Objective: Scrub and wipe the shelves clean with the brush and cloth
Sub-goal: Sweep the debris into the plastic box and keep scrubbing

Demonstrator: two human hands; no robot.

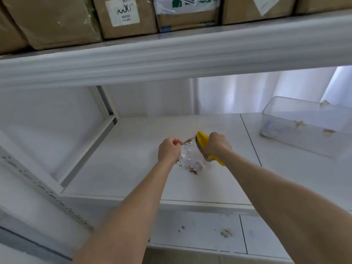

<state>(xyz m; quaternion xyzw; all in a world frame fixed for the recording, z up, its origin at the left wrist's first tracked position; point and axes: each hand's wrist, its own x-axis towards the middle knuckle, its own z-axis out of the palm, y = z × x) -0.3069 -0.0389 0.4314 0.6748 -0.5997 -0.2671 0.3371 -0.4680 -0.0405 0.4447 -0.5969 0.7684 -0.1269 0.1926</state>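
Your right hand wraps yellow brush, bristles down to herd crumbs; left hand curled beside them (gripping anything? can't tell).

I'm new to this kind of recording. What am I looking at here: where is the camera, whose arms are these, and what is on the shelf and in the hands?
No machine here: a person wears one wide-angle camera on the head, so you look down along their own bare arms. The right hand grips a yellow brush, its bristles against a pile of white flakes and brown bits on the white shelf. The left hand is curled at the pile's edge; whether it pinches anything is unclear. A clear plastic tub stands to the right, cardboard boxes fill the shelf above, and more crumbs lie on the shelf below.
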